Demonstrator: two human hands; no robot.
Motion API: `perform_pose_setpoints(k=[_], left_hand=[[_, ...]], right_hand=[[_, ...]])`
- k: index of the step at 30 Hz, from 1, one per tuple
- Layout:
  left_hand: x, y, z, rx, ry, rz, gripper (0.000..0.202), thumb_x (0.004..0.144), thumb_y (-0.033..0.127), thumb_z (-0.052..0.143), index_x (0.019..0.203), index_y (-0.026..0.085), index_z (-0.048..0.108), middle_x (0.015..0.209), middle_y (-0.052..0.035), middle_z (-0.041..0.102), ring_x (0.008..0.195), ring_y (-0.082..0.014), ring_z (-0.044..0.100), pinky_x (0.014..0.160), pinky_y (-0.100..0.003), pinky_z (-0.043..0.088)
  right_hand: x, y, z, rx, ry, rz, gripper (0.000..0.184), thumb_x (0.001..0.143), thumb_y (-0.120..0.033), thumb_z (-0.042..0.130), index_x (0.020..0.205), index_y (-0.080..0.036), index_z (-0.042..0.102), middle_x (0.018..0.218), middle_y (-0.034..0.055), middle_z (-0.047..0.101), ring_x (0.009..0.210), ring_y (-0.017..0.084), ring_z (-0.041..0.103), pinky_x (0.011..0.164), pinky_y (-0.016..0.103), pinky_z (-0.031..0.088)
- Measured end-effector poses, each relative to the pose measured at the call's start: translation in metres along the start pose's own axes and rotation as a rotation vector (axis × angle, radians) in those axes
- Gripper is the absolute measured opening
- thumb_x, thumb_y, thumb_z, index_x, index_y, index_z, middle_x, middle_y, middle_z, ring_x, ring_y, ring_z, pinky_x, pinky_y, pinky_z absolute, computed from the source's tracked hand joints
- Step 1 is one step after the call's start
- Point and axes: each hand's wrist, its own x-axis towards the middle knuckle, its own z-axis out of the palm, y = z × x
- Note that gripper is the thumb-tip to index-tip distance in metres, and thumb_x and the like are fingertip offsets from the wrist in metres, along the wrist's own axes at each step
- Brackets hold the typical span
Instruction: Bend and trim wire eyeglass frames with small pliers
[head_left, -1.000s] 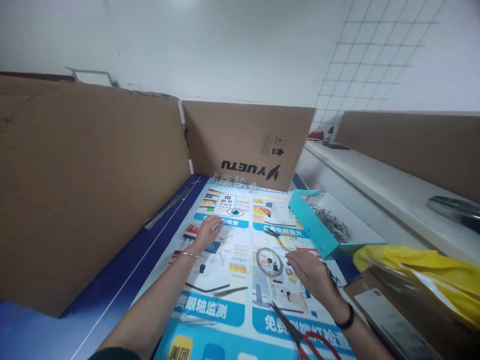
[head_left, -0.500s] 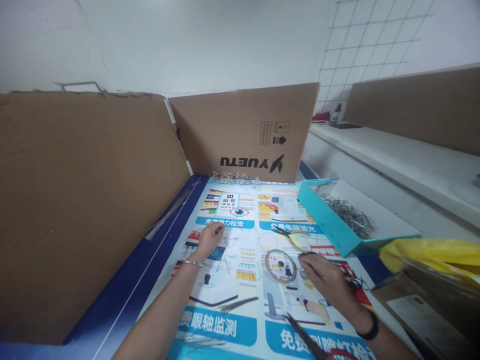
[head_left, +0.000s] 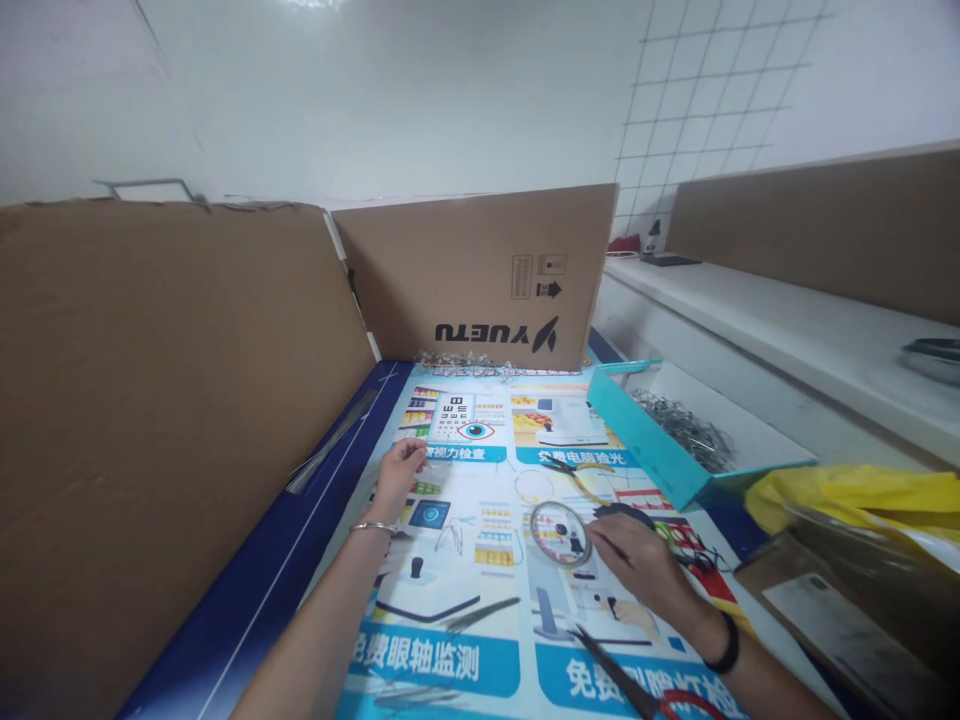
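My left hand (head_left: 397, 468) rests on a printed poster (head_left: 465, 600), its fingers curled in a pinch on something thin that I cannot make out. My right hand (head_left: 634, 555) lies low over the poster, fingers stretched toward a clear ring-shaped roll (head_left: 559, 530), fingertips at its right rim. A small dark object (head_left: 621, 512) sits just beyond its knuckles. Yellow-handled pliers (head_left: 574, 472) lie behind the ring. Thin bent wires (head_left: 450, 535) are scattered between my hands.
Red-handled scissors (head_left: 637, 690) lie near the front edge. A teal tray (head_left: 637, 440) at the right holds a pile of metal wire pieces (head_left: 679, 420). Cardboard panels (head_left: 165, 400) wall the left and back. A yellow bag (head_left: 847, 495) lies at the right.
My left hand drew back slightly to the left and closed into a pinch. My right hand slid forward until its fingertips met the ring. The view shifted a little.
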Motion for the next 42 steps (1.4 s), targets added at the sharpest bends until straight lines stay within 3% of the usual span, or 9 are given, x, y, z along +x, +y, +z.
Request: perform_pose_setpoints(k=[9,16,27,36,42], left_hand=[[-0.003,0.002,0.007,0.092,0.001,0.038,0.016,0.072,0.030,0.054,0.079,0.017,0.060,0.065,0.0015,0.059,0.051,-0.0104,0.054,0.050,-0.022,0.044],[-0.004,0.010,-0.007,0.329,0.091,0.165,0.023,0.074,0.018,0.051,0.093,0.020,0.064,0.094,-0.0036,0.064,0.076,-0.0142,0.059,0.071,-0.025,0.046],[-0.013,-0.005,0.012,0.505,-0.063,0.208,0.021,0.076,0.016,0.049,0.092,0.017,0.062,0.087,-0.0021,0.064,0.060,-0.0098,0.055,0.063,-0.022,0.046],[-0.016,-0.004,0.012,0.602,-0.200,0.292,0.018,0.076,0.016,0.051,0.090,0.017,0.062,0.093,-0.0043,0.064,0.076,-0.0146,0.058,0.077,-0.027,0.046],[-0.013,-0.002,0.003,0.642,-0.182,0.282,0.020,0.078,0.020,0.050,0.094,0.017,0.061,0.095,-0.0050,0.063,0.069,-0.0140,0.057,0.074,-0.027,0.045]], right_hand=[[-0.003,0.012,0.001,-0.009,-0.008,-0.041,0.013,0.083,-0.018,0.054,0.090,-0.022,0.064,0.085,0.0055,0.068,0.081,0.019,0.063,0.074,0.033,0.052],[0.000,0.009,0.000,-0.005,0.011,-0.077,0.011,0.083,-0.018,0.055,0.090,-0.019,0.064,0.083,0.0057,0.068,0.078,0.017,0.063,0.072,0.030,0.052],[-0.001,0.010,0.000,0.014,-0.002,-0.060,0.011,0.083,-0.016,0.056,0.089,-0.018,0.065,0.084,0.0054,0.068,0.080,0.016,0.063,0.074,0.029,0.052],[0.003,0.003,-0.001,0.069,-0.034,0.036,0.013,0.085,-0.018,0.052,0.086,-0.018,0.066,0.082,0.0059,0.067,0.080,0.016,0.062,0.075,0.029,0.050],[0.015,-0.007,-0.013,0.047,-0.226,0.184,0.019,0.086,-0.026,0.048,0.083,-0.020,0.066,0.084,0.0049,0.068,0.080,0.016,0.062,0.074,0.028,0.049]])
